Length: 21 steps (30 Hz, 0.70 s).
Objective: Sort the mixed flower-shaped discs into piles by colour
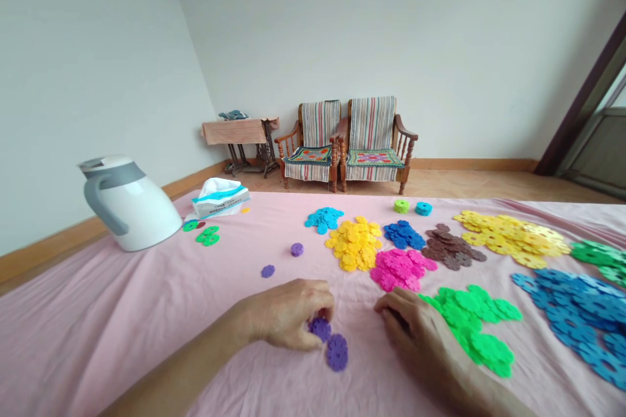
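My left hand (293,314) is closed, thumb and fingertips pinching a purple notched plastic disc (320,329) just above the pink cloth. Right beside it lies a second purple disc (337,352), flat and close to the held one. Loosely curled, my right hand (415,329) rests on the cloth with a gap between thumb and fingers, and nothing shows in it. Its fingertips lie just below the pink disc pile (402,268), beside the bright green pile (476,322). Farther off are a small purple stack (297,249) and a single purple disc (267,271).
Piles of yellow discs (355,244), dark blue discs (403,234), brown discs (448,247) and large blue discs (581,313) spread across the right. Lime (402,206) and blue (423,208) stacks stand behind. A white jug (141,208) and tissue pack (221,199) stand at left.
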Tool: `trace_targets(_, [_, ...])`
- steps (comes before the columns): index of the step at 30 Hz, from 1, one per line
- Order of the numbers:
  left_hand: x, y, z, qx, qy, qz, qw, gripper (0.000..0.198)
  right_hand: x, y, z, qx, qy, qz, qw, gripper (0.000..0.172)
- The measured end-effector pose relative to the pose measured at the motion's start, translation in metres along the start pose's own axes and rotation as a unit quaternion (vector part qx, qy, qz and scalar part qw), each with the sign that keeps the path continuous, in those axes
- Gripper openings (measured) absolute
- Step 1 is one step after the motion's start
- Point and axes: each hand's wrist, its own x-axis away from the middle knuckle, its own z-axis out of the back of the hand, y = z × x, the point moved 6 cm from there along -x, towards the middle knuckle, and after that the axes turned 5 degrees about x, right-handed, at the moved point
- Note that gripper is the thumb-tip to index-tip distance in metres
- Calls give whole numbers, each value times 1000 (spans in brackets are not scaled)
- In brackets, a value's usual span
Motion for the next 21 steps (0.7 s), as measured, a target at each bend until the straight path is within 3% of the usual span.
trace_targets(8, [-4, 2, -3, 5, 32, -13, 999, 25, -2, 4, -5, 16, -12, 13, 1000, 27])
trace_targets(12, [-3, -9, 7, 46, 78, -7, 996, 25, -1, 3, -5, 15, -8, 16, 1000, 26])
trace_targets(15, [1, -33, 27, 74, 167, 32, 983, 24, -1, 2, -4, 14, -5, 15, 1000, 26])
trace_targets(19, [13, -82, 59, 97, 321, 117, 935, 21, -2, 4, -5, 15, -7, 16, 1000, 27])
trace_targets(21, [17, -104, 68, 83, 358, 151, 918, 20, -2, 5, -6, 14, -2, 16, 1000, 27])
